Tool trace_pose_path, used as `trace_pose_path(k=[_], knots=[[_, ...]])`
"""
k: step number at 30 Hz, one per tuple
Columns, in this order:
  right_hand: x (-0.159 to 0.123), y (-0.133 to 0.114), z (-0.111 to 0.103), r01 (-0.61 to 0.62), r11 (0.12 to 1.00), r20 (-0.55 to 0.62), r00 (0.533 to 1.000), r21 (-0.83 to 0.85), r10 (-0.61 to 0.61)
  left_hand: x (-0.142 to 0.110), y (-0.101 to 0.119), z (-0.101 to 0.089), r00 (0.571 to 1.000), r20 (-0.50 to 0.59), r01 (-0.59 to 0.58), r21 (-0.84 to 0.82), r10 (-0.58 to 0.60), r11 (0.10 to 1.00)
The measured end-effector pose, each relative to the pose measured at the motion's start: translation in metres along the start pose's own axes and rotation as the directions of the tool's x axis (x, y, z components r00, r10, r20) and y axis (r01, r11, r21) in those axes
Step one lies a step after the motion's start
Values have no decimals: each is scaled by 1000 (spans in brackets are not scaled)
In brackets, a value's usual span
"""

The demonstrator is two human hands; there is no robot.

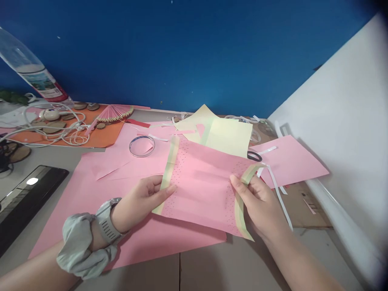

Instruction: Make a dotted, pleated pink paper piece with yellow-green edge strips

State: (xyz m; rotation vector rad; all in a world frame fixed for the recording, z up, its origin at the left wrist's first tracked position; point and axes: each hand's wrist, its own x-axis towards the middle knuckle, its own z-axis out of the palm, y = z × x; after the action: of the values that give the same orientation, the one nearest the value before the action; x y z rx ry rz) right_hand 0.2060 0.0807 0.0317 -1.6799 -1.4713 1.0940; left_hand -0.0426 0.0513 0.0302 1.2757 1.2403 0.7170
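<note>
Both hands hold up a pink paper sheet with yellow and green strips along its two side edges and small dark marks beside them. My left hand pinches the left strip, thumb in front and fingers behind. The right edge, slightly curled, is gripped by my right hand, its thumb on the front and its other fingers partly hidden behind. Below the sheet lies a larger pink paper. A wristwatch and a pale green scrunchie are on my left wrist.
Behind the sheet lie pale yellow paper and a tape roll. A folded pink fan, white cables and a plastic bottle stand at the left, near a black device. Pink paper lies right, before a white panel.
</note>
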Motion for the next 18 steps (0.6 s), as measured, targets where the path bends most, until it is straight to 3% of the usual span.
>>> trace_pose_path(k=[3,5,7,8,9,11,13,18], knots=[[2,4,1,15,996,-6,1000,92,-15,2,-1,-1,1000,-17,-11,26,12,1000],[3,7,2,127,982,-58,991,143,-120,3,-3,-1,999,-45,-22,45,24,999],[2,10,2,305,951,-164,942,49,-293,2,-4,-1,997,-71,-28,61,33,998],[1,11,2,397,915,-199,894,-69,-403,2,-5,-1,995,-87,-33,70,39,997],[0,11,2,481,850,-189,834,-216,-519,1,-5,0,994,-99,-39,80,46,996],[-3,12,3,597,637,-47,711,-487,-702,-1,-6,2,992,-115,-45,105,57,993],[-7,11,5,627,422,92,620,-655,-779,-4,-7,6,990,-127,-41,124,57,991],[-17,1,11,567,136,243,541,-812,-805,-8,-12,14,990,-134,-31,144,50,989]])
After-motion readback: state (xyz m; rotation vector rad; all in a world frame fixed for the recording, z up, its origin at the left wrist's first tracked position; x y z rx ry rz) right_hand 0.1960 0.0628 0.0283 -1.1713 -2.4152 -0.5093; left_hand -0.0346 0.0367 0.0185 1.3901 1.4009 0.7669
